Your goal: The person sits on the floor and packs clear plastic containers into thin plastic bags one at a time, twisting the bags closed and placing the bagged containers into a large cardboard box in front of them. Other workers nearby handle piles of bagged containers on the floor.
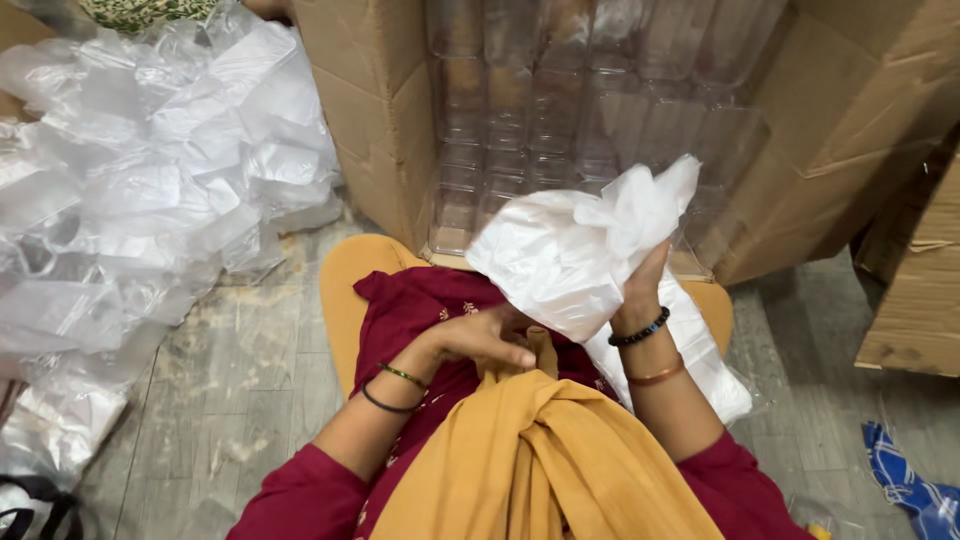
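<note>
My right hand (640, 290) is raised in front of me and grips a crumpled white plastic bag (575, 250). More white bags (700, 360) lie stacked under that arm on my lap. My left hand (480, 338) rests on my maroon dress, fingers curled by the mustard scarf (540, 450), holding nothing that I can see. Straight ahead stands an open cardboard box (375, 120) filled with stacked clear plastic containers (560, 110).
A big heap of clear plastic bags and containers (130, 200) covers the floor at left. Another cardboard box (925, 290) stands at right, with a blue wrapper (905, 485) on the wooden floor (240, 380) near it.
</note>
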